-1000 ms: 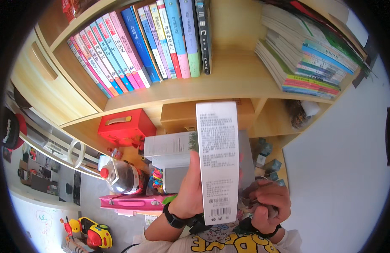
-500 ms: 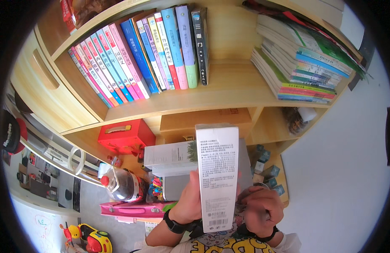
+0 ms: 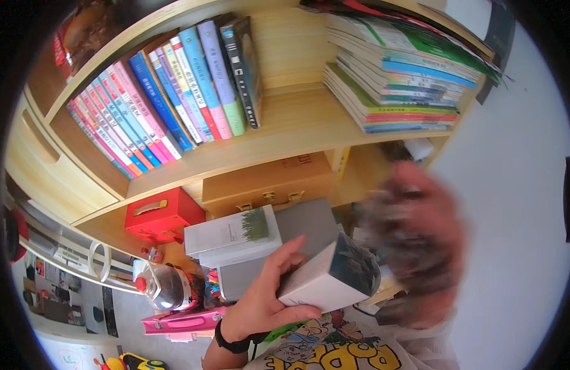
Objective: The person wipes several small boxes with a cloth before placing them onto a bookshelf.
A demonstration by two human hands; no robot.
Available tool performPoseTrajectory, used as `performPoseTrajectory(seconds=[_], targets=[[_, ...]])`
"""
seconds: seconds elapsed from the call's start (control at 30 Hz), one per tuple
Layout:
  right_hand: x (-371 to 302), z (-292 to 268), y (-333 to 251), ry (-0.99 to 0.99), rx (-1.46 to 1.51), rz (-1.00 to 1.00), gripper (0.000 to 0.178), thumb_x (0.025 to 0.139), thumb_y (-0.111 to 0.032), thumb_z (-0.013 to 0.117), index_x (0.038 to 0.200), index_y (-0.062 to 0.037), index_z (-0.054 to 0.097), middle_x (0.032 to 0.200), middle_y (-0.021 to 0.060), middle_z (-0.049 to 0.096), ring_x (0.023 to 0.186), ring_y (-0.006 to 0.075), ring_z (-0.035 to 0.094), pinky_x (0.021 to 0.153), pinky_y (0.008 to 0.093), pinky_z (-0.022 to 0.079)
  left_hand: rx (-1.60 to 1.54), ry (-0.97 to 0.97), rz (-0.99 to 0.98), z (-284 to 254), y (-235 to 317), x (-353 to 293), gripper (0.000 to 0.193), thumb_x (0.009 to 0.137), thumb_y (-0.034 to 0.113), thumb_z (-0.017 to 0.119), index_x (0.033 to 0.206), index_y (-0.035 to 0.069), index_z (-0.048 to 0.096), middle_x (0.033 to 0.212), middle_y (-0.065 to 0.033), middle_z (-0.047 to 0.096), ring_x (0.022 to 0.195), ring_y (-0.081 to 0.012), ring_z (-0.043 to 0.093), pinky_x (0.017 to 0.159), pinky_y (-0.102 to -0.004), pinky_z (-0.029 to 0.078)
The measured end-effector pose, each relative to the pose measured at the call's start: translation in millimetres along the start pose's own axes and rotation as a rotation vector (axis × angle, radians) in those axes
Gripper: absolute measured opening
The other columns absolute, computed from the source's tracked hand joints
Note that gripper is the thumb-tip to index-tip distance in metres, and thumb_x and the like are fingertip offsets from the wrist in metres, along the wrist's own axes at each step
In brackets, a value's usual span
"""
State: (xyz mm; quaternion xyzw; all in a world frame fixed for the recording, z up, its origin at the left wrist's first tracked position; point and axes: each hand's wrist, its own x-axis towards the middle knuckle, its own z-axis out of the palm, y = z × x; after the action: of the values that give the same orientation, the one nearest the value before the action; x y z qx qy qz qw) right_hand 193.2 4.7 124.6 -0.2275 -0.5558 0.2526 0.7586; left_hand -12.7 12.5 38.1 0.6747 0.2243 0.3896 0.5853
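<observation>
My left hand (image 3: 255,305) is closed around a slim white box (image 3: 322,277), thumb on the near side and fingers over the far side. The box tilts, and its dark teal end faces up and to the right. To the right of that end, my right hand (image 3: 430,228) is raised and smeared by motion. Something dark and greyish shows at it, too blurred to name. Beyond my left hand, a white carton with a grass picture (image 3: 226,234) lies on a grey box (image 3: 309,225).
Above is a wooden shelf (image 3: 285,132) with upright books (image 3: 168,92) and a magazine stack (image 3: 396,86). Below stand a brown case (image 3: 266,182), a red box (image 3: 162,216), a dark bottle with a red cap (image 3: 168,287) and a pink case (image 3: 180,322). A white wall (image 3: 513,216) borders the right.
The white box has turned from upright, printed side facing me, to tilted with its dark end showing. My right hand has moved up and right, away from it. The view has shifted.
</observation>
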Motion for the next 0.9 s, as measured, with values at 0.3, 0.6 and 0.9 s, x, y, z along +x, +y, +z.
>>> performPoseTrajectory(seconds=[0.3,0.6,0.9], targets=[[-7,8,18,-0.579,-0.642,-0.094,0.039,0.064,-0.019,0.079,0.098,-0.0075,0.064,0.107,0.0113,0.061,0.095,0.0338,0.059,0.081,0.041,0.05,0.171,0.205,0.078,27,-4,3,0.099,0.074,0.016,0.078,0.143,0.002,0.009,0.123,-0.0217,0.049,0.112,-0.0289,0.052,0.094,-0.0373,0.042],[-46,-11,38,-0.133,-0.388,-0.385,0.03,0.077,-0.013,0.071,0.105,-0.007,0.061,0.11,0.0147,0.058,0.101,0.0268,0.058,0.083,0.0383,0.05,0.147,0.472,0.059,25,6,9,0.096,0.079,0.02,0.073,0.144,0.005,0.003,0.127,-0.0197,0.045,0.114,-0.026,0.052,0.093,-0.0348,0.042],[-89,8,43,-0.2,-0.076,0.405,0.074,0.068,-0.01,0.081,0.126,0.0006,0.037,0.126,0.0147,0.041,0.115,0.0213,0.046,0.097,0.0334,0.039,0.024,0.51,0.13,29,21,21,0.09,0.084,0.013,0.067,0.143,0.003,-0.001,0.117,-0.0178,0.048,0.104,-0.0231,0.054,0.089,-0.0348,0.044]])
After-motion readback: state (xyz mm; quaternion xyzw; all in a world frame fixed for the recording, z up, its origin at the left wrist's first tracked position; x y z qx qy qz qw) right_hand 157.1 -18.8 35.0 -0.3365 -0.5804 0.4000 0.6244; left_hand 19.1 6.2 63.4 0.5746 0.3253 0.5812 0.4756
